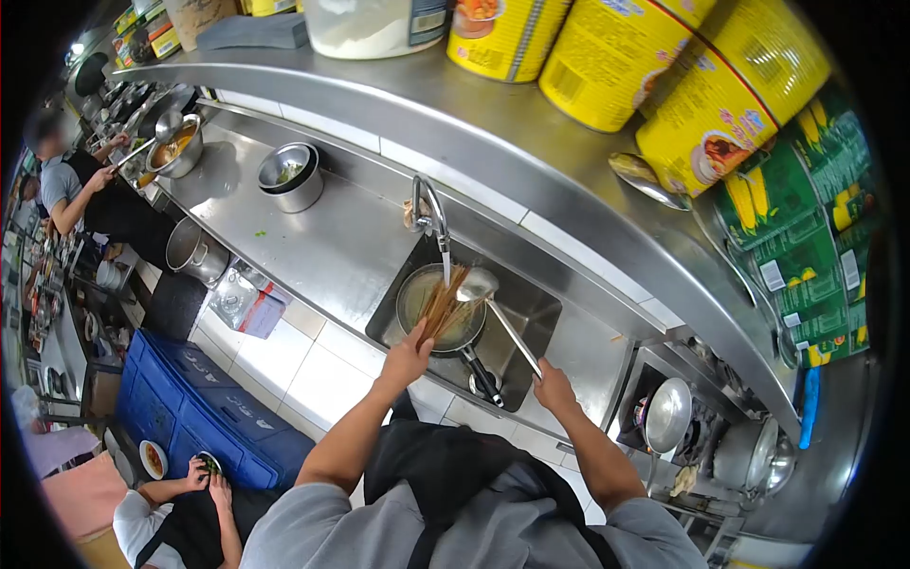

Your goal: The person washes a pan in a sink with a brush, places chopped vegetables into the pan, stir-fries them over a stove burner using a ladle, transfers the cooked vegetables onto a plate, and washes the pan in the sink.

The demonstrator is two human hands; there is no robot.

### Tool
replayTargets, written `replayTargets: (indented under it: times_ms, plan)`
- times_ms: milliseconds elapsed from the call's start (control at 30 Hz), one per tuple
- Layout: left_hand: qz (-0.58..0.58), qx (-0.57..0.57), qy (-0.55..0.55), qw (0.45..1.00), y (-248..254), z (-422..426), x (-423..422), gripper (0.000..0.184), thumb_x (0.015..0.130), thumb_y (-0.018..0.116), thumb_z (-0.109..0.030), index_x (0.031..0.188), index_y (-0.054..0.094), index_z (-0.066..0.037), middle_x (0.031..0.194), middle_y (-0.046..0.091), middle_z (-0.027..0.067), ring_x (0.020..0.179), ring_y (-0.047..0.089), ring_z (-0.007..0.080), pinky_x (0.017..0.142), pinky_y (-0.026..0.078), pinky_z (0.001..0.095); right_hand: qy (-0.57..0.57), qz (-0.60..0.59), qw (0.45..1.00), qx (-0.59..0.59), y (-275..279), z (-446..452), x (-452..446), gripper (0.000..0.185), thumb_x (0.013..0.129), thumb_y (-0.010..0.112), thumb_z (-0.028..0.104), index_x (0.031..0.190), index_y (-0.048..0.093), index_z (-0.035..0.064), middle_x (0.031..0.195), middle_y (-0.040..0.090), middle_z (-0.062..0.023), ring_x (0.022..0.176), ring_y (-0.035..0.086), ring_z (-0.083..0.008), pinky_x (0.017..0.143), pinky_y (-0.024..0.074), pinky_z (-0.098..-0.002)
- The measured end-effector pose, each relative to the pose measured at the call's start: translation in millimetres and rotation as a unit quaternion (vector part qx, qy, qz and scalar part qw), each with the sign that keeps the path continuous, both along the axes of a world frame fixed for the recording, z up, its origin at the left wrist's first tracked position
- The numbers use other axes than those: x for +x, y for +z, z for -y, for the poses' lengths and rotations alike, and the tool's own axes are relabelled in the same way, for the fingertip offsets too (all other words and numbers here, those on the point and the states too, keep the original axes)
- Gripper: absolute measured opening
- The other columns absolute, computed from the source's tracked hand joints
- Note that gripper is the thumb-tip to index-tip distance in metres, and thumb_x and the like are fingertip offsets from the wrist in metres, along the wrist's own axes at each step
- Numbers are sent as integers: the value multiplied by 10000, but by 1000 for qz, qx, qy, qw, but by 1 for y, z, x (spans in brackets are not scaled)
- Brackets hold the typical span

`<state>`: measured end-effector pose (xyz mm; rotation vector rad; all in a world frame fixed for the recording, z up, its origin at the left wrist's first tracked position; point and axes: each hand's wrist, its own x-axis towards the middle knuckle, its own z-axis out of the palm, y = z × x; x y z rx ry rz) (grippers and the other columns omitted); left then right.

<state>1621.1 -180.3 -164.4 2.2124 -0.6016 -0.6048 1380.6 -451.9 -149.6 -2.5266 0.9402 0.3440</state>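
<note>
The wearer's left hand (408, 358) has its fingers closed around the near end of a bundle of thin brown sticks (444, 303), whose far ends spread over a round metal pan (407, 305). The right hand (554, 387) grips the end of a long-handled steel ladle (512, 334), its bowl at the pan's edge, probably to keep the fingers away from the wet. The pan sits in a rectangular steel sink (533, 308) beneath a curved chrome faucet (438, 213), presumably so water can fall into it; whether any runs is unclear. Above, a steel shelf (379, 95) keeps stock within reach: large yellow cans (602, 66) with food pictures and script too distorted to read, and green cans (801, 223) showing yellow corn and barcodes. Farther along the counter stand nested steel pots (301, 195); beyond, a co-worker (66, 185) holds another ladle.
</note>
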Motion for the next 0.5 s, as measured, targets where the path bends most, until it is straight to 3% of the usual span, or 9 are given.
replayTargets:
  times_ms: [100,200,233,300,333,367,500]
  plan:
    - [54,6,-12,998,-95,10,33,506,951,581,-391,1421,534,-210,1057,690,265,987,655,471,860,529,525,14,9,1000,-12,9,-4,16,235,902,640,200,1087,521,118,868,669,-252,857,652,-484,769,515,-587]
    - [68,37,-30,997,-62,-10,50,524,946,583,-396,1435,516,-221,1033,701,255,942,667,472,841,531,533,4,-36,997,-69,43,-8,33,229,918,637,262,1077,540,129,855,670,-246,848,660,-473,751,527,-566]
    - [91,70,-17,993,-29,-20,50,533,939,599,-391,1447,501,-263,993,713,228,878,689,439,776,552,522,-1,-37,997,-70,51,-7,33,229,918,637,262,1077,540,129,855,670,-246,848,660,-473,751,527,-566]
    - [99,113,-30,988,38,-36,48,535,934,610,-394,1446,502,-282,942,714,218,836,694,423,739,557,514,-12,-51,995,-84,59,-4,33,304,959,577,401,1040,578,108,867,677,-237,861,668,-457,745,530,-553]
    - [104,157,-37,981,51,-41,45,538,928,620,-397,1444,503,-302,892,714,209,793,698,408,701,563,507,-18,-56,995,-82,56,-6,32,304,959,577,401,1040,578,108,867,677,-237,861,668,-457,745,530,-553]
    - [150,86,-45,984,44,-41,36,545,924,631,-401,1446,499,-320,819,699,201,747,697,389,661,563,500,-26,-59,994,-85,52,-7,34,368,971,536,457,1022,597,97,879,682,-235,869,668,-452,755,528,-553]
    - [193,28,-116,974,-17,7,21,554,921,634,-402,1450,495,-316,869,707,215,765,697,408,672,564,509,-27,-65,997,-42,41,-18,53,521,996,438,554,993,630,70,909,689,-241,886,658,-460,787,518,-556]
